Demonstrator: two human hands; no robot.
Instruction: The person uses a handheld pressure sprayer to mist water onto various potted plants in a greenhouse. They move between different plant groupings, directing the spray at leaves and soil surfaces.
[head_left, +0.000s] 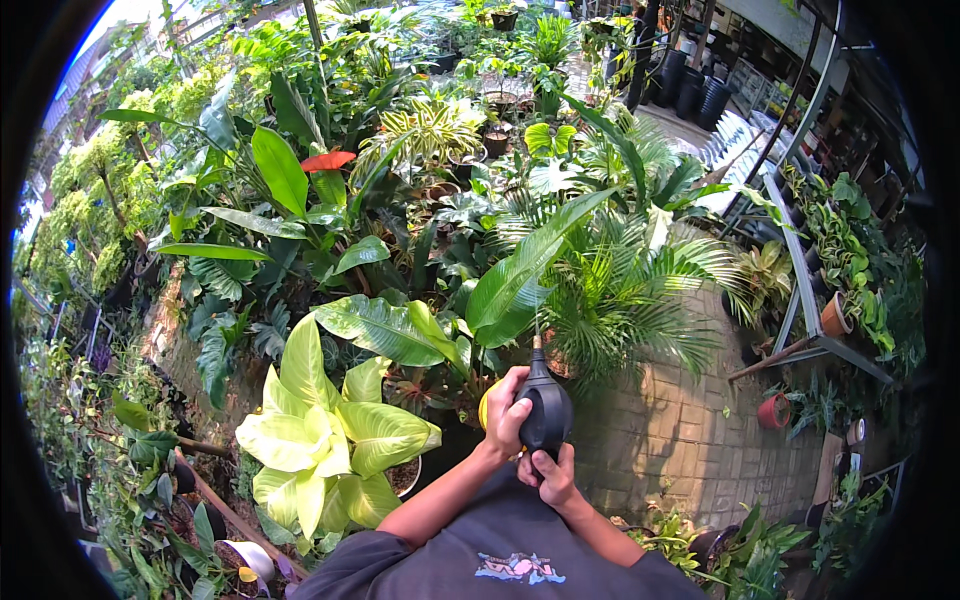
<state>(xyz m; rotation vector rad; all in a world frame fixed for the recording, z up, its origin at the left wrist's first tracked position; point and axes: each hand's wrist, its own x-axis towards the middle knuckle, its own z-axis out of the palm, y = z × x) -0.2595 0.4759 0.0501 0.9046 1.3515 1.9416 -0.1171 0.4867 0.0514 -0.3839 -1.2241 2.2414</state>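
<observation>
In front of my chest, both hands are closed on a hand sprayer with a black, pear-shaped top and a thin neck ending in a brass-coloured nozzle. My left hand wraps its left side, where a bit of yellow shows behind the fingers. Lower down, my right hand grips the near end of it. The nozzle points away from me, towards a large, long green leaf; a faint streak, perhaps spray, shows above the tip. Left of my forearm stands a potted plant with broad pale yellow-green leaves.
Dense potted plants fill the far side, one with a red flower. A feathery palm borders the paved path on the right. Beyond it stand a metal frame rack and a terracotta pot. A white pot sits lower left.
</observation>
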